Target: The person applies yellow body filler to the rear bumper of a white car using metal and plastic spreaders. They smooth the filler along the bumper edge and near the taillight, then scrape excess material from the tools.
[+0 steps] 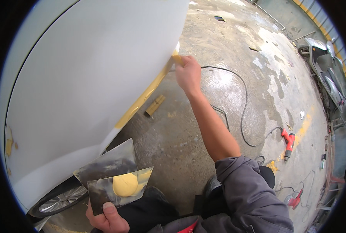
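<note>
My left hand (110,217) grips a thin dark plate (98,190) with its thumb on top. A round mound of yellow body filler (125,185) sits on that plate. Behind it shows a second smeared plate (111,163); its grip is hidden. Up at the edge of a pale car body panel (88,67), my right hand (189,72) pinches a small flat yellow piece (177,59); I cannot tell whether it is a spreader. A band of yellow filler (141,100) with ridges runs along the panel's lower edge, below that hand.
A car wheel (63,199) stands at lower left. On the concrete floor (173,139) lie a yellowish block (155,105), a red heat gun (289,144) with a black cord (244,96), and a red sander (295,201). A scooter (326,67) is at far right.
</note>
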Demonstrator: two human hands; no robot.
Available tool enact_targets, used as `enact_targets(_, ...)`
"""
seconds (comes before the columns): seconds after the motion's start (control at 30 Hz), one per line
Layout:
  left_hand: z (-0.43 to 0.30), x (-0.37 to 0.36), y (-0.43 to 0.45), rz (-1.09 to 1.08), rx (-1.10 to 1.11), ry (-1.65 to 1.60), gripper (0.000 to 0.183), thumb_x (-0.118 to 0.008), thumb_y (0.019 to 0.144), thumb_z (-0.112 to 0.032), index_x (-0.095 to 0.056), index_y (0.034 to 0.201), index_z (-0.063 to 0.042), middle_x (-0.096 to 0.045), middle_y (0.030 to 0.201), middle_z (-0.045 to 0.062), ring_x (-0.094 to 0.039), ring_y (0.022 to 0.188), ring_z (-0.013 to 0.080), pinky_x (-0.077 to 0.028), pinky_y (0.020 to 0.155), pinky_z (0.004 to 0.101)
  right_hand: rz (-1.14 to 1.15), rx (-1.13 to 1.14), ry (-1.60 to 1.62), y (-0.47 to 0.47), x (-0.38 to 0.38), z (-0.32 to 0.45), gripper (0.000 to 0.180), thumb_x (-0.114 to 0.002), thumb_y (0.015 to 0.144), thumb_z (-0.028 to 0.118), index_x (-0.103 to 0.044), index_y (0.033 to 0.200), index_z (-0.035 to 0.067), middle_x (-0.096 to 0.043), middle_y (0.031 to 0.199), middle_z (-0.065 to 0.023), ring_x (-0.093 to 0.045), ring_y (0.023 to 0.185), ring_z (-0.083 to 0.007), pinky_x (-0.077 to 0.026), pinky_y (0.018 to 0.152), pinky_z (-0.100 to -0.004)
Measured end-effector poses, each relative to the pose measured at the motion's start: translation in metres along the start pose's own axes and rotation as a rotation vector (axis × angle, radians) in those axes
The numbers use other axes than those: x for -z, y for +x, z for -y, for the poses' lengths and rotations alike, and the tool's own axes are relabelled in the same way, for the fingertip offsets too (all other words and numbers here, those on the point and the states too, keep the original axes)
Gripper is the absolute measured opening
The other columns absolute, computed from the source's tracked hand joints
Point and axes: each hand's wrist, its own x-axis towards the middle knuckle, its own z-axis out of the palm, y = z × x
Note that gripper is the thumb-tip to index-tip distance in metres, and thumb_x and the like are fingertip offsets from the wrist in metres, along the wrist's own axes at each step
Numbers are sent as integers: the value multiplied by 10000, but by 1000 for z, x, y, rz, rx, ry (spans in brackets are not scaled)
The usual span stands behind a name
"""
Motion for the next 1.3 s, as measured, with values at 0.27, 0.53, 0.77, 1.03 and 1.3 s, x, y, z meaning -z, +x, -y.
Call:
enact_targets(0.27, 22, 15, -9, -21, -23, -99, 227, -512, 992, -95, -621, 1060, 92, -628, 1071, 139, -591, 992, 203, -465, 903, 336, -72, 10, 12, -56, -10, 28, 245, -574, 903, 62, -743, 1080, 76, -680, 1060, -88, -665, 948, -300, -522, 812, -376)
enact_targets(0.53, 40, 29, -17, -31, -6, -247, 351, -505, 999, -104, -552, 1276, 107, -598, 1295, 198, -582, 1191, 270, -450, 1035, 377, -138, -9, 52, -118, -30, 57, 255, -589, 899, 25, -717, 1118, 52, -670, 1046, -121, -662, 927, -303, -520, 785, -375)
enact_targets(0.77, 42, 30, -24, -94, 76, -295, 425, -477, 1007, -133, -505, 1346, 122, -556, 1376, 229, -557, 1259, 294, -438, 1072, 390, -143, 51, 75, -174, -47, 79, 301, -610, 852, -31, -687, 1134, 39, -650, 1061, -125, -653, 915, -305, -524, 773, -361)
enact_targets(1.03, 52, 41, -38, -162, 39, -140, 346, -506, 995, -172, -562, 1226, 78, -600, 1205, 188, -601, 1094, 293, -477, 954, 408, -54, 101, 99, -234, -63, 99, 390, -628, 758, -45, -677, 1136, 38, -638, 1064, -124, -643, 936, -314, -537, 765, -386)
enact_targets(1.3, 83, 80, -81, 135, -313, 2148, 265, -590, 964, -257, -708, 965, -20, -706, 888, 114, -686, 804, 288, -551, 749, 450, 103, -41, 471, -189, -35, 48, 253, -590, 895, 20, -699, 1124, 7, -691, 1058, -115, -667, 961, -211, -541, 808, -330)
